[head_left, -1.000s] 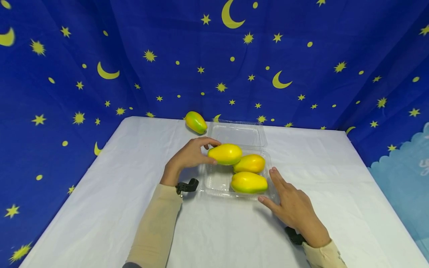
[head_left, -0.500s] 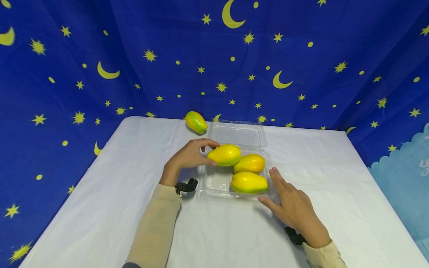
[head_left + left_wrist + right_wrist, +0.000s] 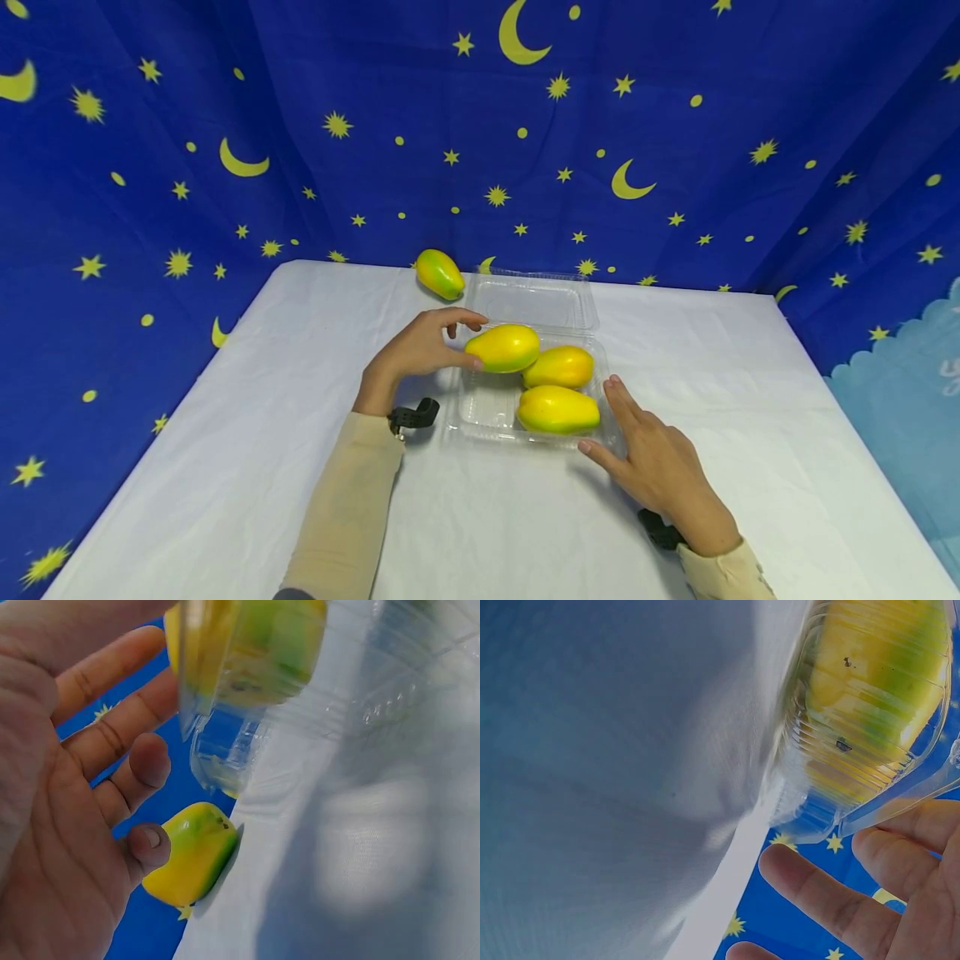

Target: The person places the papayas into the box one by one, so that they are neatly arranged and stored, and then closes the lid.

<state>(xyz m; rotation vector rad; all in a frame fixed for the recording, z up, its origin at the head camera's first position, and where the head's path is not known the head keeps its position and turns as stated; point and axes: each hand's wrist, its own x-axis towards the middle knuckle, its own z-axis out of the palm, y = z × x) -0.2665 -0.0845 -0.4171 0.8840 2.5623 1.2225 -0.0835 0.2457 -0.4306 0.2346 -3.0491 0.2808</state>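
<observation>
A clear plastic clamshell box (image 3: 487,429) stands on the table with its lid (image 3: 532,302) folded back. Two yellow-green papayas lie in its right half: a front papaya (image 3: 558,410) and a rear papaya (image 3: 561,367). A third papaya (image 3: 502,348) sits at the back left of the box, against the rear one. My left hand (image 3: 423,343) is beside this third papaya, thumb at its near left side and index finger slightly apart above it. My right hand (image 3: 660,462) lies by the box's right side, fingers extended, holding nothing; its fingertips are near the box wall (image 3: 862,750).
Another papaya (image 3: 439,275) lies at the table's back edge, left of the lid. A white cloth covers the table (image 3: 480,525). Behind hangs a blue curtain (image 3: 420,92) with moons and stars. Dark wrist mounts (image 3: 416,414) are strapped to both wrists.
The third papaya has sunk slightly. My left hand has drawn a little left, and its index finger has come away from the fruit. The right hand has stayed in place.
</observation>
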